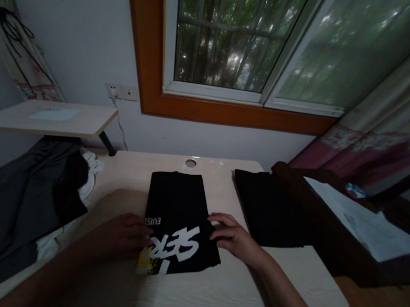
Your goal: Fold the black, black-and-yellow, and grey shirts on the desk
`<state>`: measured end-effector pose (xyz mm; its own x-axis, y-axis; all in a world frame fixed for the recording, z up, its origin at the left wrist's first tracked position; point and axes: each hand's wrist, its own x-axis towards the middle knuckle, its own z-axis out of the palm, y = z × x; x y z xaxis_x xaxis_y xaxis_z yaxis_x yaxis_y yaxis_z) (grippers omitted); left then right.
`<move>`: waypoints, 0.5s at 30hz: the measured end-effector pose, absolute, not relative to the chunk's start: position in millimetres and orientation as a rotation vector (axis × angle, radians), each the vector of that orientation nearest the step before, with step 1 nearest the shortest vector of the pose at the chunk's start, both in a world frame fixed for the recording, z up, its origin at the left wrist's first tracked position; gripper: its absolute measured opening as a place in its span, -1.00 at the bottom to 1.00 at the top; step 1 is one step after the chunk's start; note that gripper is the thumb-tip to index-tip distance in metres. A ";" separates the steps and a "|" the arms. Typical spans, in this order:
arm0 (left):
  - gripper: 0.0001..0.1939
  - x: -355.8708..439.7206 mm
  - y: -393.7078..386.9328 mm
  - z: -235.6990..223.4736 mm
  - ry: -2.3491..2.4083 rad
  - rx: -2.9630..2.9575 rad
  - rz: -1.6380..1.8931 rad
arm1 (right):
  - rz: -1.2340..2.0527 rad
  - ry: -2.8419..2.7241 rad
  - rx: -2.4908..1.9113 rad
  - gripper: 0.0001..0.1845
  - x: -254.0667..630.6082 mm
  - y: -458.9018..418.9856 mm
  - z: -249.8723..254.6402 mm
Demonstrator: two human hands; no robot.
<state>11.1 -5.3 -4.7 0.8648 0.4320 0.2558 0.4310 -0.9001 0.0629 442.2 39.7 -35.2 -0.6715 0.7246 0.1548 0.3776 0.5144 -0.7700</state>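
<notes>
A black T-shirt (177, 198), folded into a long rectangle, lies flat on the pale table. White lettering and a yellow patch mark its near end. My left hand (128, 235) rests at the shirt's left edge, fingers stretched out over the print. At the right edge is my right hand (232, 236), its fingers bent and touching the cloth, the thumb apart from them. Neither hand visibly grips the fabric. Further right, a second folded black garment (270, 209) lies along the table's side.
Grey, black and white clothes (19, 206) are heaped at the left under a raised shelf (54, 115). The wooden table (204, 300) has a cable hole near the wall. Dark furniture holding a paper sheet (366, 222) stands right. A window (233, 32) is ahead.
</notes>
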 end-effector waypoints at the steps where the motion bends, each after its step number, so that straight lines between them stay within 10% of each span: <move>1: -0.55 11.6 -6.1 -3.7 0.702 3.018 0.403 | 1.004 -2.292 -0.896 -0.68 442.1 39.8 -35.5; 15: -0.58 22.1 -27.5 -5.8 0.603 2.812 0.548 | 0.983 -2.264 -0.906 -0.71 441.5 36.5 -34.8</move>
<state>22.1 -27.5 -5.8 0.8467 0.4310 0.3119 0.3516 -0.8933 0.2800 441.5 36.5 -34.8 -0.6494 0.7386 0.1808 0.3722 0.5160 -0.7715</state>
